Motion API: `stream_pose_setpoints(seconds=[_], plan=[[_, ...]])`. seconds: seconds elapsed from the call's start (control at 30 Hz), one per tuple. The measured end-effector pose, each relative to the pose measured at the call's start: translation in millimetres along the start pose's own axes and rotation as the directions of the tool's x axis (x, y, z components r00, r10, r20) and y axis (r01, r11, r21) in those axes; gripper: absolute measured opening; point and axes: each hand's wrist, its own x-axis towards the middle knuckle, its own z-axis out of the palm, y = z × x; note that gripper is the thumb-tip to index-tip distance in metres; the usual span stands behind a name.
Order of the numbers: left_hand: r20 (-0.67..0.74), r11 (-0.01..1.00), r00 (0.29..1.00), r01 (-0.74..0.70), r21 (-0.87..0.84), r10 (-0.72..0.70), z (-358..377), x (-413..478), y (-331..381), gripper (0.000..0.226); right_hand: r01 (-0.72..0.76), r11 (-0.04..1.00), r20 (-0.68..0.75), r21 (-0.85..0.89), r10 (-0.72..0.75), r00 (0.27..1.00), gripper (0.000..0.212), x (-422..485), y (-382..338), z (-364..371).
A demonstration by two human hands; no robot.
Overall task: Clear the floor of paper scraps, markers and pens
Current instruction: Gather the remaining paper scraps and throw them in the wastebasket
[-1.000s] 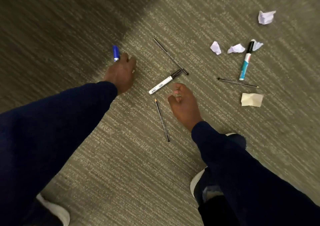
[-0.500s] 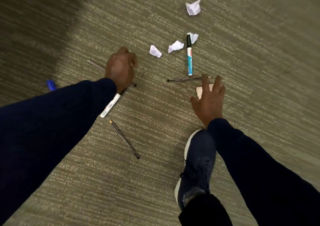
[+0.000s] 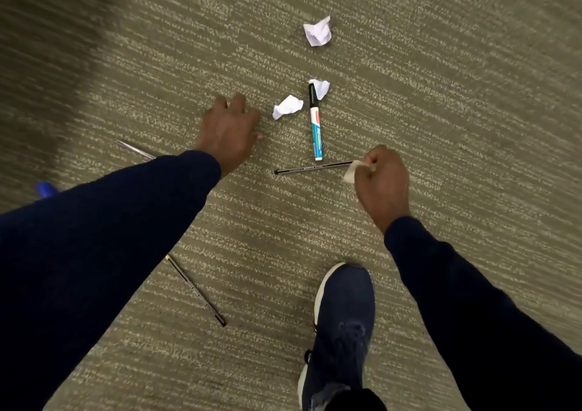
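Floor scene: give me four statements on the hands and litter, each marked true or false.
1. The right hand pinches a paper scrap. True.
2. The teal marker stands upright. False: it lies flat on the carpet.
3. The left hand grips the teal marker. False: it is down on the carpet, apart from the marker.
4. Three crumpled white paper balls lie loose beyond the hands. True.
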Motion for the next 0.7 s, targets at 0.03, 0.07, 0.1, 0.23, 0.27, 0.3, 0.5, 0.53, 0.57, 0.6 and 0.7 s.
stream_pose_setpoints(seconds=[0.03, 0.07, 0.1, 0.23, 0.27, 0.3, 0.5, 0.53, 0.57, 0.6, 0.7], plan=[[-0.008, 1.0, 1.0, -0.022, 0.013, 0.022, 0.3, -0.4, -1.3, 0.026, 0.025, 1.0, 0.005, 0.014, -0.025, 1.0, 0.01, 10.7, -5.3, -1.9], [-0.006, 1.0, 1.0, -0.019, 0.006, 0.019, -0.3, -0.1, -2.2, 0.022, 0.053, 0.998, 0.02, 0.026, -0.054, 0.998, 0.014, 21.8, -11.2, -2.7], [-0.004, 1.0, 1.0, 0.001, -0.008, -0.001, -1.5, 1.2, -2.4, 0.023, 0.073, 0.996, 0.04, 0.05, -0.075, 0.996, 0.018, 33.3, -16.6, -2.3], [0.012, 0.997, 0.999, 0.046, -0.067, -0.045, -8.2, 3.7, -1.1, 0.041, 0.157, 0.984, 0.092, 0.087, -0.164, 0.982, 0.041, 81.5, -38.2, 5.3], [0.009, 0.994, 0.998, 0.06, -0.089, -0.06, -9.5, 3.8, -1.6, 0.042, 0.207, 0.978, 0.113, 0.022, -0.208, 0.972, 0.042, 93.6, -42.6, 8.3], [0.005, 0.988, 0.997, 0.083, -0.127, -0.083, -10.8, 4.6, -1.4, 0.044, 0.27, 0.961, 0.147, -0.066, -0.259, 0.955, 0.041, 104.1, -45.9, 11.6], [-0.078, 0.93, 0.997, -0.037, -0.365, 0.01, -16.3, 24.2, 31.2, 0.06, 0.506, 0.813, 0.346, -0.289, -0.404, 0.847, 0.049, 132.9, -53.9, 35.0], [-0.082, 0.917, 0.996, -0.075, -0.393, 0.046, -16.1, 26.7, 38.8, 0.057, 0.506, 0.813, 0.344, -0.287, -0.406, 0.847, 0.045, 133.2, -52.7, 37.6], [-0.075, 0.907, 0.995, -0.085, -0.413, 0.059, -15.4, 29.2, 45.1, 0.054, 0.502, 0.816, 0.332, -0.287, -0.406, 0.851, 0.041, 132.6, -51.2, 38.7], [-0.061, 0.913, 0.995, -0.094, -0.397, 0.076, -13.4, 30.4, 50.3, 0.053, 0.491, 0.821, 0.318, -0.293, -0.4, 0.859, 0.036, 131.2, -49.3, 38.9], [-0.039, 0.957, 0.995, -0.104, -0.27, 0.097, -4.1, 29.3, 60.1, 0.056, 0.422, 0.853, 0.25, -0.307, -0.355, 0.901, 0.029, 125.0, -42.2, 39.1]])
